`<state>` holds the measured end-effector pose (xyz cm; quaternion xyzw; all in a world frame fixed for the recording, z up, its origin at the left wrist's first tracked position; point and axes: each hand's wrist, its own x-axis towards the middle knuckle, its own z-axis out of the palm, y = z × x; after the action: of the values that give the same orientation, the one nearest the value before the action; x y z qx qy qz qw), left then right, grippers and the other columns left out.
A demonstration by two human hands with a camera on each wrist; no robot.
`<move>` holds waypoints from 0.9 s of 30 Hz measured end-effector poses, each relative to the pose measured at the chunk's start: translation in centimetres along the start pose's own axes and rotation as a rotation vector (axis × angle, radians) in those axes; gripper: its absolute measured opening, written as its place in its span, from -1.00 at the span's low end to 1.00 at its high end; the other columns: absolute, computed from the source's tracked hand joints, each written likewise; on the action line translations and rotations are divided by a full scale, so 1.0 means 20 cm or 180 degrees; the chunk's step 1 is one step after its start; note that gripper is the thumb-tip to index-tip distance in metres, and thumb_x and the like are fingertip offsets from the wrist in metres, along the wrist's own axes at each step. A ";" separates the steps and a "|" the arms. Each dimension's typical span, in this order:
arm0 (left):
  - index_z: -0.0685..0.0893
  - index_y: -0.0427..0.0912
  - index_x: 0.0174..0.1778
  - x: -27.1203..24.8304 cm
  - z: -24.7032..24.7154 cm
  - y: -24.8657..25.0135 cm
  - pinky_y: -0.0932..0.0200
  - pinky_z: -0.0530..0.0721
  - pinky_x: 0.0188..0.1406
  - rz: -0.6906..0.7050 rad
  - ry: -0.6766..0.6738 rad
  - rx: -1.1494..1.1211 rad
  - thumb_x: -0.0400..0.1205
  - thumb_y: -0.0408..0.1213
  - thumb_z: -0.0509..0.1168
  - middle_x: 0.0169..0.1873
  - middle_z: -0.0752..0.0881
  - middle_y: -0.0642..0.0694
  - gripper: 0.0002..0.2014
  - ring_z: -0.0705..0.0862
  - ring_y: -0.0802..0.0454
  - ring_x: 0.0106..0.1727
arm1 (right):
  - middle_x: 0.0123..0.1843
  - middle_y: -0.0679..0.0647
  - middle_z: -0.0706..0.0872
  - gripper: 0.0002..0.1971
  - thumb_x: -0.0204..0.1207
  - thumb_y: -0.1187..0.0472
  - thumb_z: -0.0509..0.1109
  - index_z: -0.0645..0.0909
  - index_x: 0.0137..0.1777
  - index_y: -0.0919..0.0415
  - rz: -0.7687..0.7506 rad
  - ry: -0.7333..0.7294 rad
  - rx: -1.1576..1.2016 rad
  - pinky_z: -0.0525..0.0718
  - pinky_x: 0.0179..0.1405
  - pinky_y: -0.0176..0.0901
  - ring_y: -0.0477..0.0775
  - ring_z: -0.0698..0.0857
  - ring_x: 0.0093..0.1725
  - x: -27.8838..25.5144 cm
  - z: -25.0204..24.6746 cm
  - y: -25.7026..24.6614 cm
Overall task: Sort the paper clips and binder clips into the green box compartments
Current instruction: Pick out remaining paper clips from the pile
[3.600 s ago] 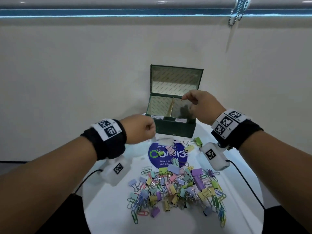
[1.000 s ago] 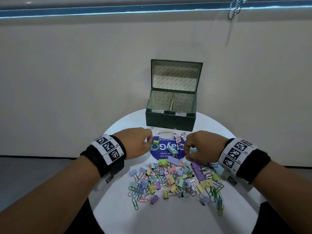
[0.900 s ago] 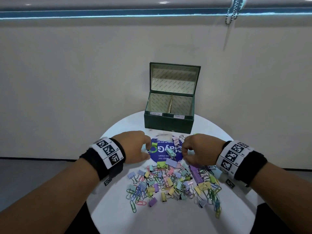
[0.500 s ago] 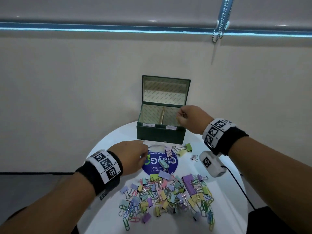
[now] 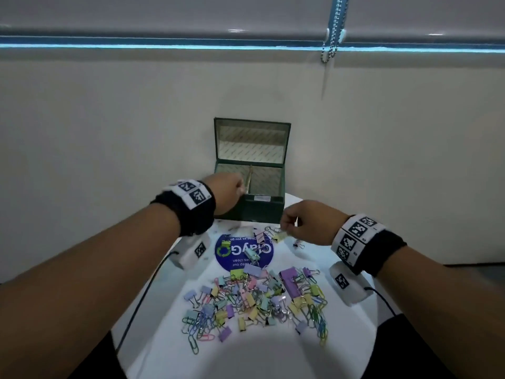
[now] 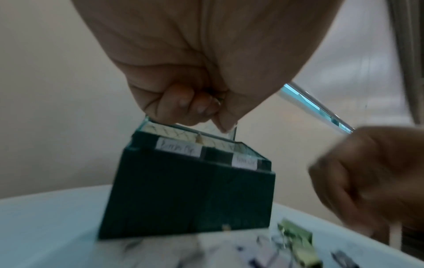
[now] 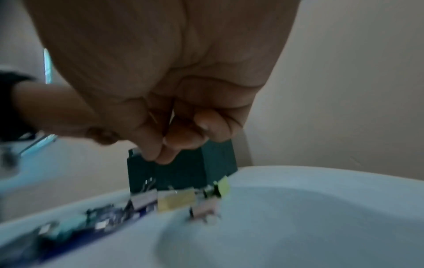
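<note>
While the left hand [image 5: 226, 191] hovers over it, the green box [image 5: 262, 212] stands open.

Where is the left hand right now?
In the head view, the left hand is raised over the left compartment of the open green box, fingers curled, beside the divider.

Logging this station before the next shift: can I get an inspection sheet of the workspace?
Surface: round white table, blue sticker on it.
Job's things: green box open, divider inside; mixed clips pile loose.
Clutter: nothing seen.
Grippers: left hand curled at the box's left compartment, contents unclear; right hand curled above a yellow binder clip.
Cables: black leads from wrist cameras.
Surroundings: beige wall, blind chain.
</note>
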<state>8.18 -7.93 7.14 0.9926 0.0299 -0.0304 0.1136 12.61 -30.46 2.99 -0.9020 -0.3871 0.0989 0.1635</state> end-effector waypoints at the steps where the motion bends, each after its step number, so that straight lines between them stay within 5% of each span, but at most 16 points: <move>1: 0.65 -0.19 0.11 0.05 -0.02 0.04 0.11 0.54 -0.01 -0.0009 -0.0006 0.0072 0.79 -0.19 0.12 0.03 0.72 -0.17 -0.77 0.66 -0.07 -0.02 | -0.17 -0.24 0.69 -0.82 0.57 0.28 0.34 0.70 -0.10 -0.03 0.0005 -0.0177 -0.0104 0.48 -0.21 -0.45 -0.34 0.57 -0.31 -0.04 0.03 0.01; 7: 0.71 -0.31 0.13 0.21 0.03 0.17 0.10 0.52 -0.06 -0.0096 -0.0140 0.0609 0.79 -0.16 0.14 -0.03 0.69 -0.19 -0.68 0.67 -0.16 0.00 | -0.22 -0.29 0.67 -0.81 0.52 0.25 0.33 0.72 -0.08 -0.05 0.0104 -0.0402 -0.0145 0.43 -0.25 -0.53 -0.35 0.56 -0.30 -0.21 0.09 0.08; 12: 0.73 -0.31 0.18 0.26 0.10 0.18 0.02 0.62 0.15 -0.0237 -0.0098 0.0689 0.76 -0.23 0.19 0.16 0.74 -0.25 -0.72 0.70 -0.21 0.18 | -0.06 -0.18 0.75 -0.82 0.54 0.13 0.39 0.75 0.07 -0.10 0.0092 -0.0574 -0.0199 0.64 0.04 -0.26 -0.25 0.63 -0.17 -0.26 0.12 0.09; 18: 0.52 -0.13 0.53 0.20 0.09 0.15 0.01 0.55 0.40 -0.0071 0.0096 0.0248 0.74 -0.18 0.23 0.42 0.61 -0.16 -0.59 0.60 -0.14 0.38 | -0.22 -0.20 0.70 -0.80 0.53 0.18 0.36 0.74 0.03 -0.13 0.0108 -0.0645 -0.0227 0.68 -0.01 -0.24 -0.16 0.65 -0.20 -0.27 0.14 0.09; 22: 0.52 0.02 0.50 0.00 0.06 0.16 0.00 0.57 0.32 0.0281 0.0381 0.0039 0.69 -0.09 0.30 0.36 0.60 -0.06 -0.58 0.62 -0.05 0.28 | -0.17 -0.18 0.76 -0.88 0.41 0.15 0.35 0.67 -0.18 -0.13 0.0236 -0.0538 -0.0071 0.74 -0.03 -0.14 -0.09 0.70 -0.17 -0.28 0.16 0.10; 27: 0.57 0.15 0.40 -0.42 0.09 0.18 0.17 0.62 0.19 0.0711 -0.0529 0.0355 0.62 0.18 0.30 0.14 0.63 0.17 -0.56 0.60 0.20 0.08 | -0.12 -0.17 0.72 -0.85 0.52 0.19 0.40 0.62 -0.02 -0.11 0.0152 0.0008 0.0074 0.61 -0.05 -0.22 -0.10 0.62 -0.19 -0.24 0.12 0.08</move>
<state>-0.08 -12.25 6.70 0.9886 -0.0920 -0.1013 0.0631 9.63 -34.35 0.36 -0.9092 -0.3640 0.1062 0.1720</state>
